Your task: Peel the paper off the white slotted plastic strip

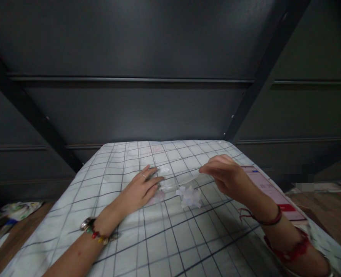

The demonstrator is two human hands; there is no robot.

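My left hand [141,188] lies palm down on the checked cloth, its fingers spread. Its fingertips rest by a thin, see-through piece of plastic [188,179], which runs from there up to my right hand [224,173]. The right fingers are pinched on the raised end of this plastic; whether it is a bag or a strip I cannot tell. Just below the plastic is a heap of small white paper pieces [189,197]. A smaller white bunch [164,169] sits beyond my left fingertips. Something pale pinkish [158,197] shows beside the left thumb, partly covered.
The table wears a white cloth with dark grid lines [164,238]. A phone [274,192] with a pink and red screen lies at the right edge, partly behind my right forearm. Dark panels [147,111] rise behind the table. At the left, a crumpled packet [22,209] lies lower down.
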